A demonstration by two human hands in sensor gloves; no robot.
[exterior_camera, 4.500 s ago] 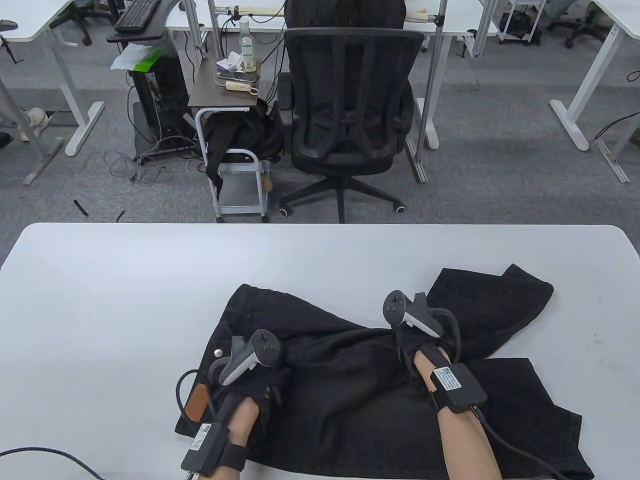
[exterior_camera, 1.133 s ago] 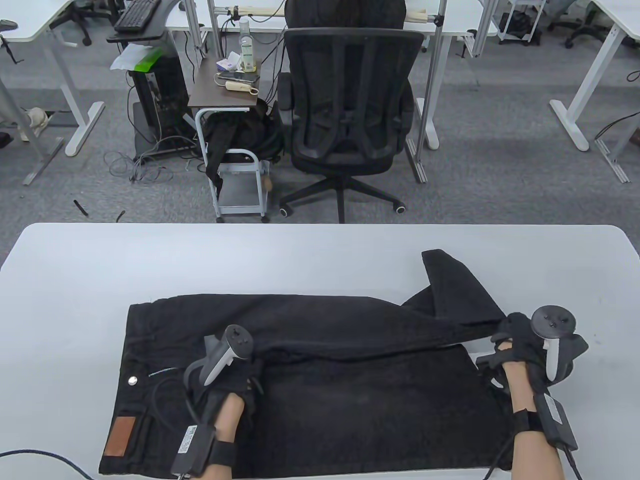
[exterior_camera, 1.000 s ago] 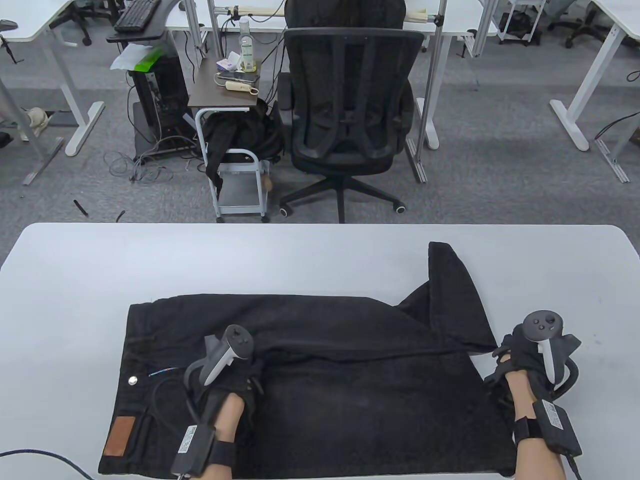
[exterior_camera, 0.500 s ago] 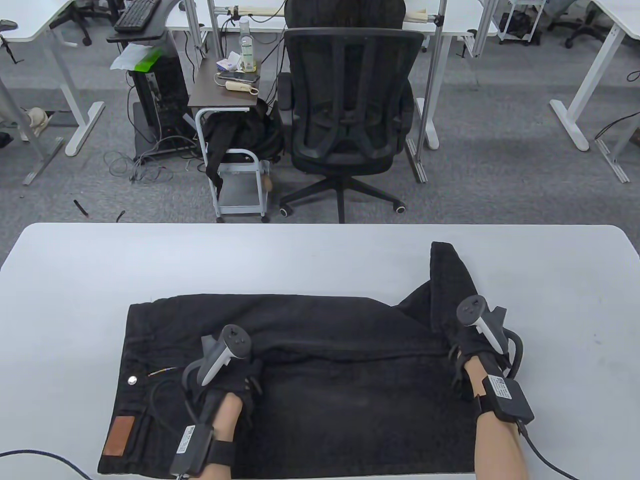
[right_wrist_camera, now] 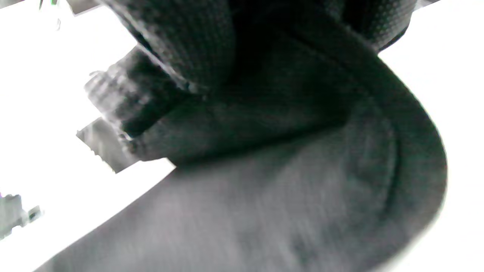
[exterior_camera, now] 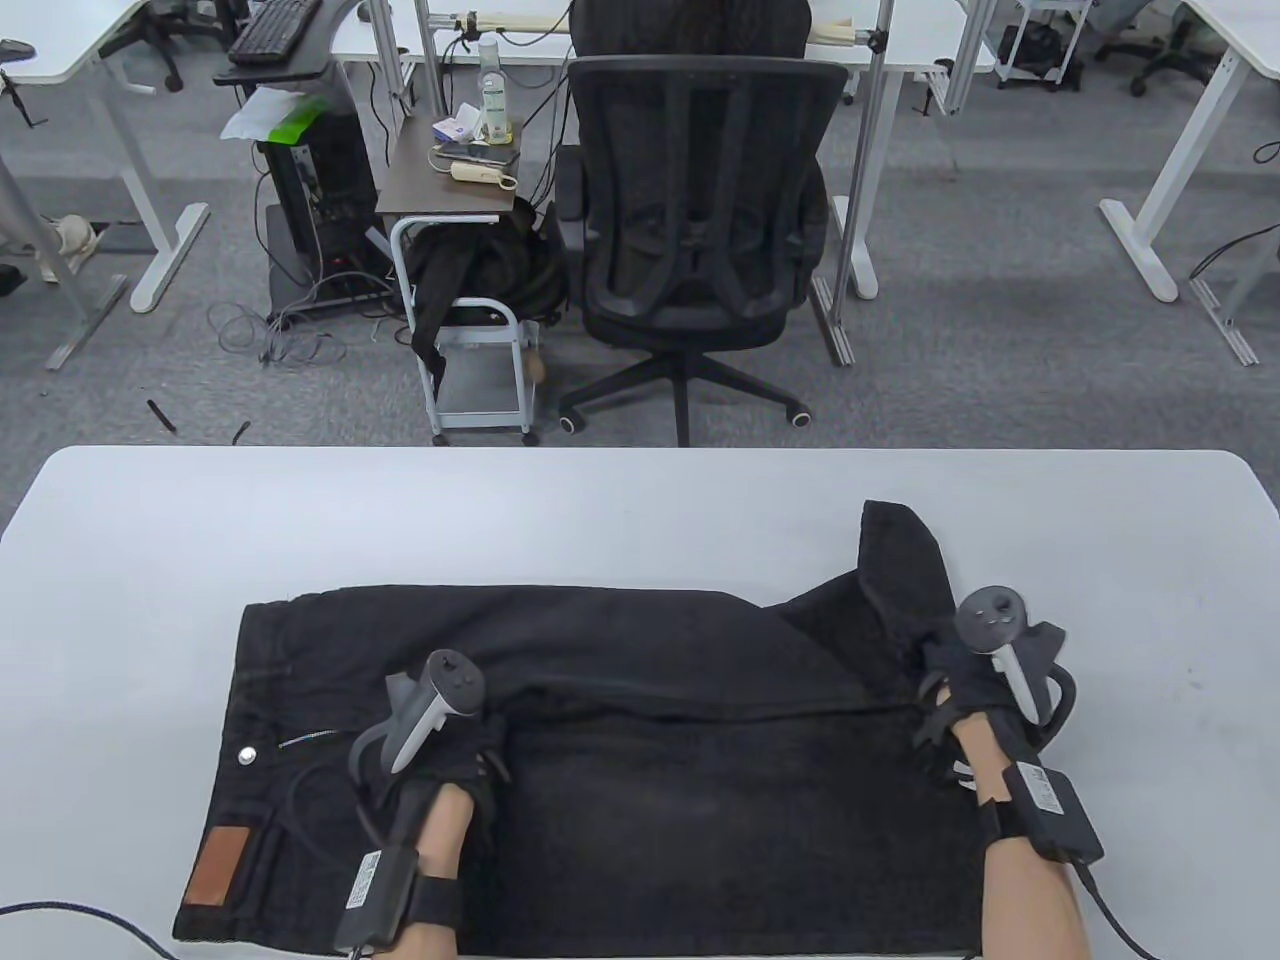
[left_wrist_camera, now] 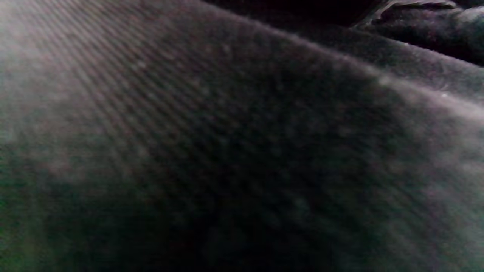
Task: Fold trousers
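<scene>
Black trousers (exterior_camera: 700, 790) lie spread on the white table (exterior_camera: 600, 510), with the waist, a metal button (exterior_camera: 247, 755) and a brown patch (exterior_camera: 215, 868) at the left. The near leg lies flat. The far leg's end (exterior_camera: 895, 545) is bent back toward the far side. My left hand (exterior_camera: 475, 745) presses flat on the trousers near the crotch; the left wrist view shows only blurred black cloth (left_wrist_camera: 242, 151). My right hand (exterior_camera: 960, 685) grips the far leg at its bend. In the right wrist view its gloved fingers (right_wrist_camera: 181, 45) curl over the fold of cloth (right_wrist_camera: 302, 181).
A black office chair (exterior_camera: 690, 230) and a small cart (exterior_camera: 460, 270) stand on the floor beyond the table's far edge. Bare white table lies to the left, right and far side of the trousers. A cable (exterior_camera: 90, 912) runs at the near left corner.
My right hand left the right end of the legs and came in onto the bend of the far leg. My left hand slid the waist end a little to the left.
</scene>
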